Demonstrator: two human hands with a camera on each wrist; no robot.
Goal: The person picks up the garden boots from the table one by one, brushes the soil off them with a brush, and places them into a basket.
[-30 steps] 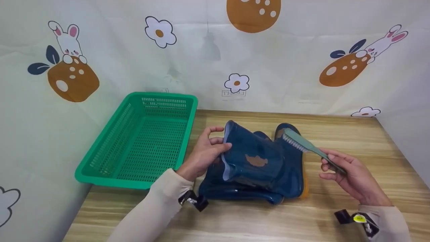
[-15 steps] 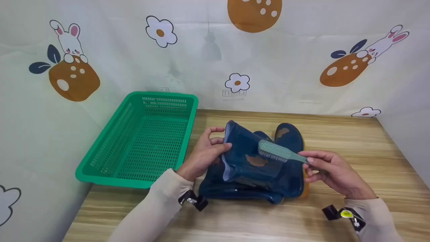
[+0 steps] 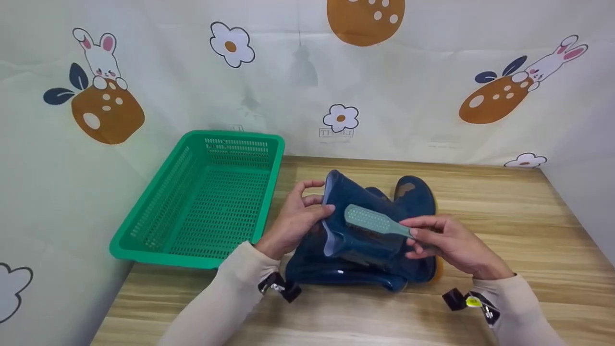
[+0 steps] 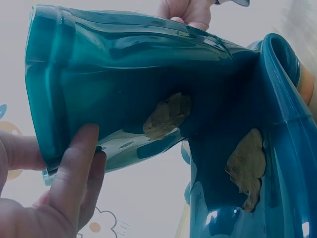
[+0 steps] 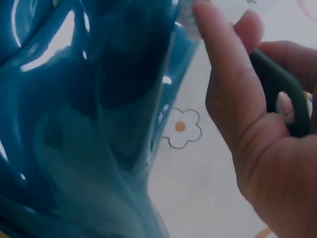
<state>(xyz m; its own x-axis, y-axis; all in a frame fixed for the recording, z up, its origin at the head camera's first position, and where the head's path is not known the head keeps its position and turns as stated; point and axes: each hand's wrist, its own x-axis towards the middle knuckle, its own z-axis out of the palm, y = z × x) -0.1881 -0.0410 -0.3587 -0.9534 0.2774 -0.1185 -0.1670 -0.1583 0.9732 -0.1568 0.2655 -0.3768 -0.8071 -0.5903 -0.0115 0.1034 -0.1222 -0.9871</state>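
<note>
Boot (image 3: 367, 246): head view, centre; likely soft, slippery; left hand (image 3: 294, 222) pinches its rim (image 3: 329, 238), the best hold.
Brush (image 3: 367, 220): over it, likely light; right hand (image 3: 449, 244) pinches its handle (image 3: 399, 228).
Lettering (image 3: 338, 132): wall (image 3: 408, 91), above centre, unreadable.
Rim: left wrist view, lower left, between fingers (image 4: 74, 168).
Handle: right wrist view, upper right.

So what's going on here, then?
A person's left hand holds a blue boot by its open top, while the right hand holds a green brush over it. Brown patches show on that boot. Another blue boot lies beneath it on the wooden table, and a green basket stands to the left.
</note>
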